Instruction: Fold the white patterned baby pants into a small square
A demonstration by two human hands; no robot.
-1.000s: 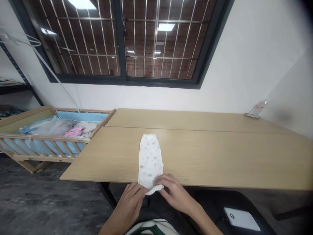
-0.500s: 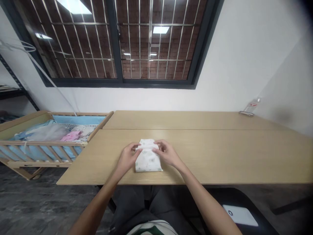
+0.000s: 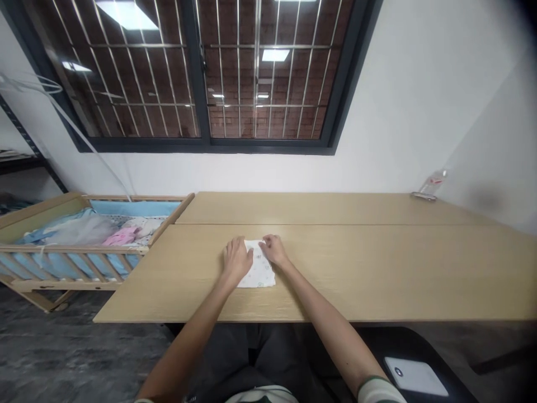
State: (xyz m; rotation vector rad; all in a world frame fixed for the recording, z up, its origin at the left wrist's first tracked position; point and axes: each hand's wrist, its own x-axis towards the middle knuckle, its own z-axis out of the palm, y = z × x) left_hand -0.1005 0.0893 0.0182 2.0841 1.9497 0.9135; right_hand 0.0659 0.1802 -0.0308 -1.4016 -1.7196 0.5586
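A small folded white cloth (image 3: 259, 273) with a sparse dark print lies flat on the wooden table (image 3: 377, 268), close to its front edge. My left hand (image 3: 238, 260) rests over the cloth's left side, fingers stretched away from me and thumb apart on the fabric. At the far right corner, my right hand (image 3: 273, 249) has thumb and fingers closed on the cloth's edge. The cloth's left border is hidden under my left hand.
To the left stands a wooden crib (image 3: 104, 249) with blue lining, holding bedding and a pink cloth (image 3: 121, 236). A clear bottle (image 3: 434, 182) is at the table's back right. A white device (image 3: 416, 376) lies on a black chair (image 3: 390, 341) below the right front edge.
My left hand has moved right and turned flatter over the cloth. My right hand has shifted slightly up and left to the far corner. The cloth now appears smaller and smoother.
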